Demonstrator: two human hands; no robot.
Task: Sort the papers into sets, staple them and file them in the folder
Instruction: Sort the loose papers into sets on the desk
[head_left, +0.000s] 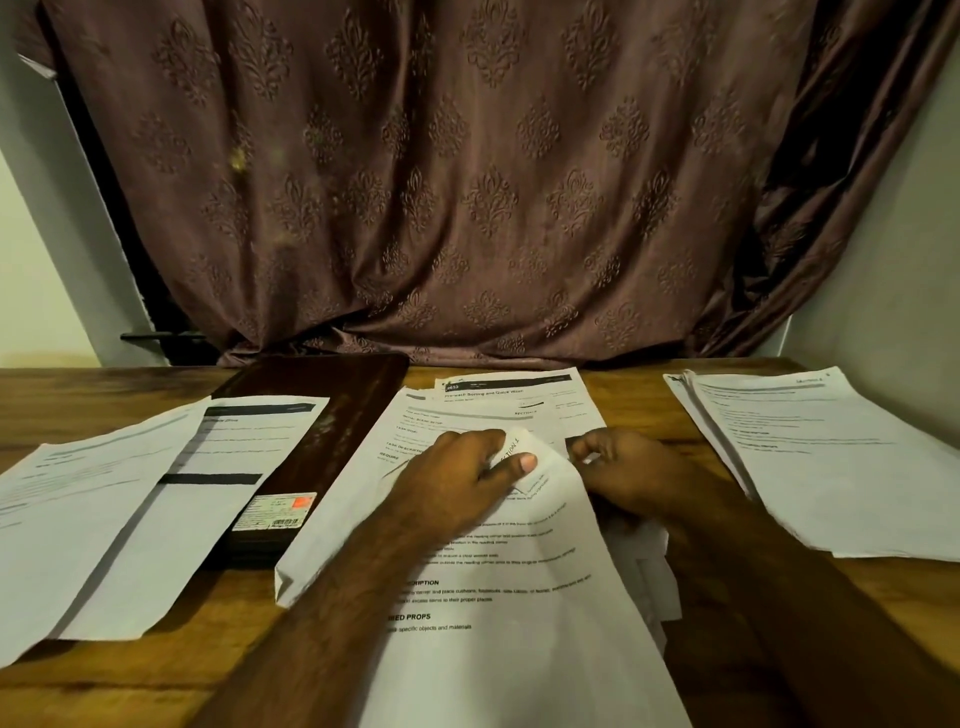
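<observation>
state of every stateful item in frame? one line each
left hand: pinching the sheet's folded corner
right hand: fingers curled at the same sheet's edge
middle sheet: top corner folded over
folder: closed, flat
right stack: loose, fanned
left papers: spread, overlapping

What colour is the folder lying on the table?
The folder is dark reddish brown and glossy, with a white label carrying an orange patch. The head view shows it.

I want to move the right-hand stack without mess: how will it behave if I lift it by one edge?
Probably floppy: the stack of papers is thin loose sheets, likely to sag. Its left edges are already fanned out, so the sheets may slide apart. I see no staple holding it, though that is hard to tell. Lying flat on the wooden table, it will not roll.
</observation>
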